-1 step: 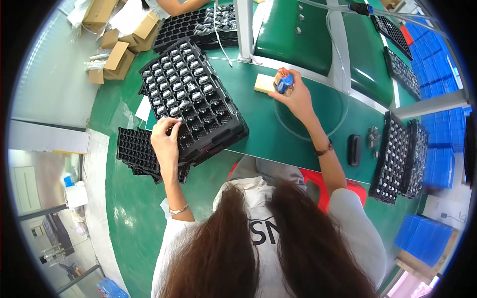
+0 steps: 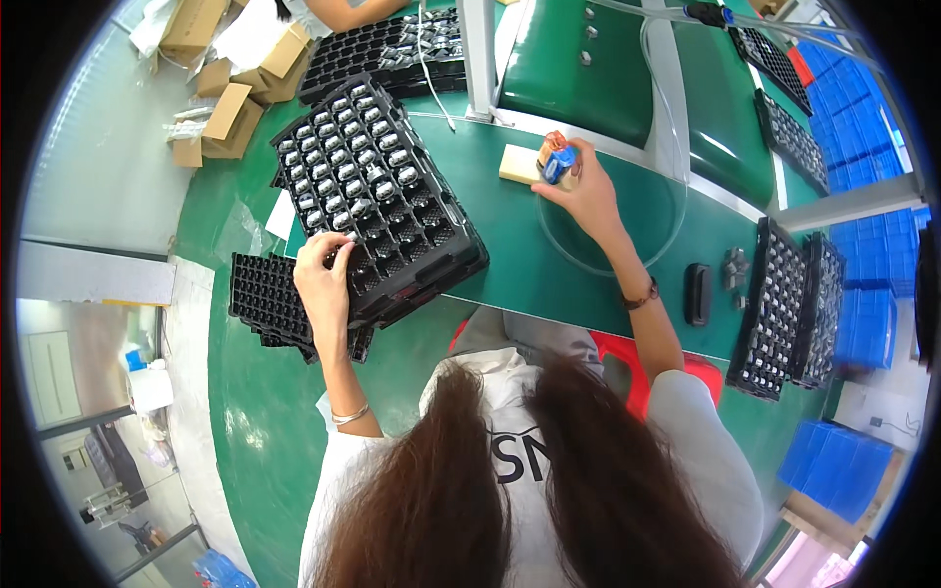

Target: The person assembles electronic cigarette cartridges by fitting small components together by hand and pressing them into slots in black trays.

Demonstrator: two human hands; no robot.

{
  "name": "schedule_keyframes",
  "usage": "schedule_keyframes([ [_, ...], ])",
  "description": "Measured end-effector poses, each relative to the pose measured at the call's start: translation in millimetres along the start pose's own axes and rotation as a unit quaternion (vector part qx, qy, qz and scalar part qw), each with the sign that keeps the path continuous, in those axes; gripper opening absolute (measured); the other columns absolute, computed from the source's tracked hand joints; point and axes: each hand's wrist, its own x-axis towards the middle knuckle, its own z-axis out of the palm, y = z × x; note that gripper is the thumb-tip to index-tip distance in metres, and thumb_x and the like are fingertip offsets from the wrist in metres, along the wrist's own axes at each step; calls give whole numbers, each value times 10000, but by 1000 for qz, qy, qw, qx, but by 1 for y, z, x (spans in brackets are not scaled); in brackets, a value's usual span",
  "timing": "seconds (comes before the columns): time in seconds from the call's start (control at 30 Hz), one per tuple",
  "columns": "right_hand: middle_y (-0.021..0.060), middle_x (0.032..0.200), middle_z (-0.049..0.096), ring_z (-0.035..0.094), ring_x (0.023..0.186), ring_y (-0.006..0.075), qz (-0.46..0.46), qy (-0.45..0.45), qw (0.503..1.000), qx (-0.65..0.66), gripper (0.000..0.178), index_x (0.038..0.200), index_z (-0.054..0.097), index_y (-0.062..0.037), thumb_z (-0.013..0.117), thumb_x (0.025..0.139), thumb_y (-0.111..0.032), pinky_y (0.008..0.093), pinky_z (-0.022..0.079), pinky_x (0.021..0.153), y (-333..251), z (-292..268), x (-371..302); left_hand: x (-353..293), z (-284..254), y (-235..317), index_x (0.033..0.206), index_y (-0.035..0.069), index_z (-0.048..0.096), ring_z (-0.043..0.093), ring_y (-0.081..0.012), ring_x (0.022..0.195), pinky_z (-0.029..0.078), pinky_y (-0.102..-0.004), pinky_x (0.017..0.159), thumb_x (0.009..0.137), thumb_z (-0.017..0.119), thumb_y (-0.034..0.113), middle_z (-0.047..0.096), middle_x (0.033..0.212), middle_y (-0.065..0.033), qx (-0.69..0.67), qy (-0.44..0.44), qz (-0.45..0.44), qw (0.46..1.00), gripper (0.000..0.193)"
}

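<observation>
My left hand [image 2: 323, 269] is closed at the near left edge of a black compartment tray [image 2: 446, 257], its fingertips pinching a small silver metal part [image 2: 351, 236]. Most pockets at the tray's far and left side hold shiny silver parts [image 2: 338, 157]; the near right pockets hold none. This tray lies tilted on a stack of similar trays. Over the green table, my right hand [image 2: 588, 201] is wrapped round a small blue-and-orange container [image 2: 557, 160], partly hidden by the fingers. A pale yellow block [image 2: 518, 165] lies just left of that container.
A black oblong case [image 2: 697, 294] and a cluster of grey parts [image 2: 736, 267] lie at the right. Filled trays [image 2: 774, 314] stand beyond them. A thin clear hose [image 2: 676, 118] loops over the table. Across, another person's arm [image 2: 353, 12] is near more trays [image 2: 343, 64].
</observation>
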Motion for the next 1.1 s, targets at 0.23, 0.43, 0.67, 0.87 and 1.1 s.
schedule_keyframes([
  [0.23, 35, 870, 497, 382, 665, 119, 16, -41, 998, 45, 666, 1133, 471, -60, 822, 607, -270, 242, 390, 630, 22, -13, 3, 6, -1, 56, 968, 23, 510, 604, -201, 925, 466, -283, 856, 913, 512, 110, 585, 1078, -168, -466, -71, -146, 870, 103],
  [0.43, 98, 784, 589, 550, 652, 175, -68, 41, 994, 69, 425, 983, 534, -32, 746, 706, -276, 287, 445, 634, 28, 27, 40, -22, 70, 122, 1089, 29, 483, 568, -166, 900, 472, -251, 824, 944, 468, 209, 585, 1049, -147, -678, -303, -261, 617, 231],
  [0.67, 170, 801, 637, 629, 785, 351, 15, 155, 988, 18, 394, 963, 560, -81, 661, 756, -401, 388, 478, 678, 87, 24, 172, -31, 92, 145, 1285, -2, 419, 546, -100, 900, 455, -205, 823, 947, 472, 215, 580, 1082, -90, -686, -384, -308, 536, 405],
  [0.87, 186, 832, 640, 618, 817, 373, 18, 182, 981, -67, 432, 1001, 571, -85, 648, 757, -433, 410, 483, 695, 130, 24, 214, -23, 91, 141, 1304, 4, 416, 539, -106, 948, 441, -223, 852, 937, 495, 188, 574, 1090, -66, -661, -346, -303, 593, 418],
  [1.1, 124, 855, 633, 621, 793, 288, -146, 255, 947, -131, 390, 1037, 552, -61, 657, 787, -342, 341, 472, 718, 90, 2, 177, -8, 100, 152, 1309, 10, 418, 544, -123, 984, 422, -245, 889, 918, 514, 114, 568, 1090, -49, -646, -282, -240, 667, 416],
])
